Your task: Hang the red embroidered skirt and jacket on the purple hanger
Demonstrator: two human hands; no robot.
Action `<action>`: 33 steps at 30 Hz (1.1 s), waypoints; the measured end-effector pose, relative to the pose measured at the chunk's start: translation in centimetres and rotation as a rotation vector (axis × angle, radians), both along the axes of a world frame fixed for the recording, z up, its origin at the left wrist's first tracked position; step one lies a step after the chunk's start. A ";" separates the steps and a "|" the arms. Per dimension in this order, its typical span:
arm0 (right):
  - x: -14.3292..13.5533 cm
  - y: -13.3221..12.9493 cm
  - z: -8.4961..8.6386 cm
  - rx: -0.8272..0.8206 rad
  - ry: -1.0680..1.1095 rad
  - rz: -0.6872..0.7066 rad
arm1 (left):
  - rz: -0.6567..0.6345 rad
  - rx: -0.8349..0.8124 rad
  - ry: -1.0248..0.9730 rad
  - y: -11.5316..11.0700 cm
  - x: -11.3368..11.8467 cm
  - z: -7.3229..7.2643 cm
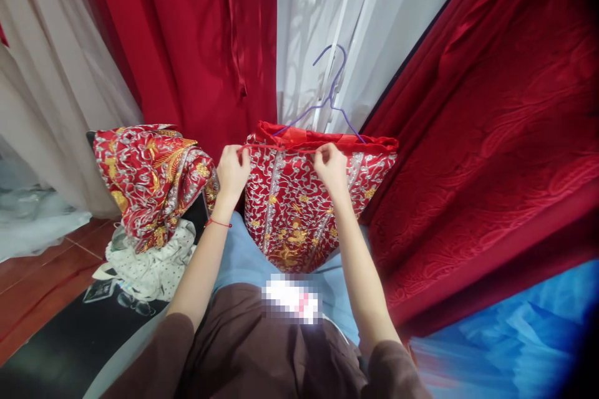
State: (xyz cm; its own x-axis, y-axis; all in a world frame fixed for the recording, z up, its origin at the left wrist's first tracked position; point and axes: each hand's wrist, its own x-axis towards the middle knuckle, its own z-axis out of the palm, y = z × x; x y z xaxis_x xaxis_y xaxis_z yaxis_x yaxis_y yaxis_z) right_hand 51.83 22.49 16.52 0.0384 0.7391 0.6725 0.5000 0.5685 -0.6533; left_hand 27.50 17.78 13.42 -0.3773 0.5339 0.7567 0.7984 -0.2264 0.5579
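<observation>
A red skirt-like garment (pixel 304 218) with silver and gold embroidery hangs in front of me, its lower part between my knees. The arms of a purple wire hanger (pixel 331 96) go into its plain red waistband (pixel 322 137). A thin red tie cord (pixel 278 148) runs along the top edge, stretched between my hands. My left hand (pixel 233 169) is closed in a pinch on the cord, just left of the garment. Toward the right of the waistband, my right hand (pixel 331 168) pinches the cord too, knuckles up. The fingertips are partly hidden.
A matching embroidered cloth (pixel 150 168) lies heaped at left, above a white dotted cloth (pixel 159 268). Sunglasses (pixel 135 304) rest on a black surface (pixel 60 343). Red drapery (pixel 491 168) hangs at right, above blue fabric (pixel 524 324). More red fabric (pixel 182 43) hangs behind.
</observation>
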 end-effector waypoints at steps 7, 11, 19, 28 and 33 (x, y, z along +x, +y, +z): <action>-4.5 1.1 -0.6 -0.361 0.055 0.523 | -0.316 -0.083 0.242 2.0 4.1 1.9; -5.3 2.3 1.1 -0.168 -0.071 0.460 | -0.306 -0.085 0.304 2.8 4.3 4.1; -4.4 3.3 3.9 -0.119 -0.126 0.322 | -0.226 -0.154 0.260 3.2 3.7 5.8; -3.0 2.9 3.0 -0.305 0.070 0.397 | -0.695 -0.046 -0.322 3.5 2.6 3.4; -1.4 2.9 2.9 -0.150 -0.228 0.301 | -0.611 -0.182 -0.069 1.2 1.2 3.5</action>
State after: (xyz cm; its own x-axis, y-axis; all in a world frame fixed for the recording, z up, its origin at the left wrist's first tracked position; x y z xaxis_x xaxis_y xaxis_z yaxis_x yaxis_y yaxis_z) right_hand 50.47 25.36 19.38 -0.3322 0.7852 0.5227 0.4671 0.6183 -0.6320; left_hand 28.72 18.97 16.88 -0.0092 0.7859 0.6182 0.5161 -0.5258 0.6761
